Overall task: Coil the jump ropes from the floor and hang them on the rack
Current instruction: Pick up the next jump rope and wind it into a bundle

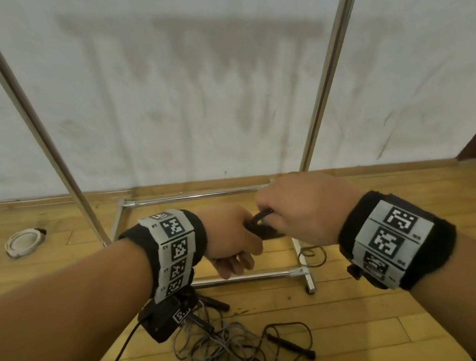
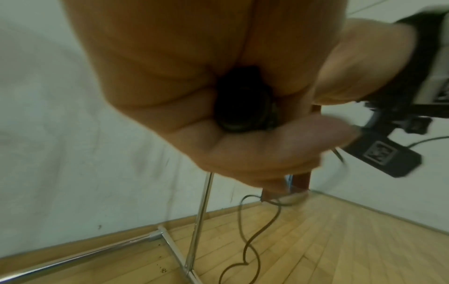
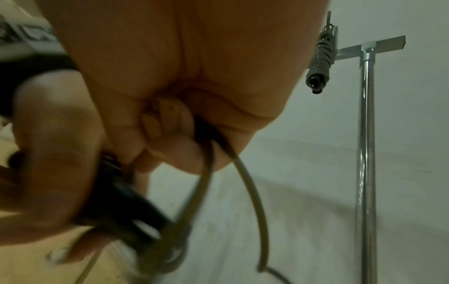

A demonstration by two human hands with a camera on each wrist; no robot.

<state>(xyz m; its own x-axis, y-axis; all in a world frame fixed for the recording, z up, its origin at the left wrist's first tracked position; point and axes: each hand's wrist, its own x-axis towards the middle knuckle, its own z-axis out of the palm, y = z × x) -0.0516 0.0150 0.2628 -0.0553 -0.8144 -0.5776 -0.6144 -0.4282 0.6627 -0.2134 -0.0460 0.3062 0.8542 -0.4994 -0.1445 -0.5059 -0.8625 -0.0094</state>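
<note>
My left hand [image 1: 233, 239] grips the black handles of a jump rope [image 1: 260, 226], whose end shows in the fist in the left wrist view [image 2: 240, 107]. My right hand [image 1: 300, 211] meets it at the middle and pinches that rope's cord [image 3: 206, 163], which loops below the fist. The cord's loose tail [image 2: 250, 244] trails over the wooden floor. Several more ropes [image 1: 241, 353] lie tangled on the floor in front of me. One coiled rope [image 3: 320, 57] hangs on the rack's top bar.
The metal rack stands against the white wall, with its uprights [image 1: 332, 55] on either side and its base frame [image 1: 196, 196] on the floor under my hands. A white round object [image 1: 23, 241] lies at the left by the wall.
</note>
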